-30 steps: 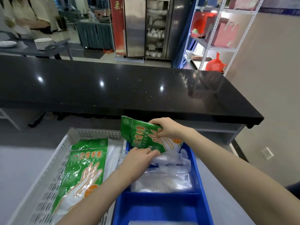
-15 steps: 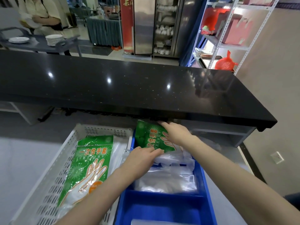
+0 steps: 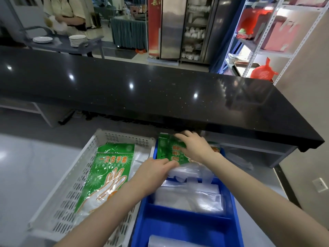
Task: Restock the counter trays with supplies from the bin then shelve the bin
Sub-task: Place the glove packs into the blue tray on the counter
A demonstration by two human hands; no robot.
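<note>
Grey bench (image 3: 32,172) beneath a black overhang, bearing a white perforated tray (image 3: 71,189) just left of the blue bin (image 3: 179,227). Right hand (image 3: 195,148) presses flat on a green glove packet (image 3: 167,150) at the bin's far end, hiding its middle; left hand (image 3: 153,173) pinches its near edge; bin's near edge cut off

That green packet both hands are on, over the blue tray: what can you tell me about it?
The green glove packet is a flat, glossy plastic pouch printed with white-and-orange lettering and an orange glove outline. It lies tilted over the far end of the blue tray, atop clear plastic bags. The right hand presses on it from above; the left hand touches its near edge.
</note>
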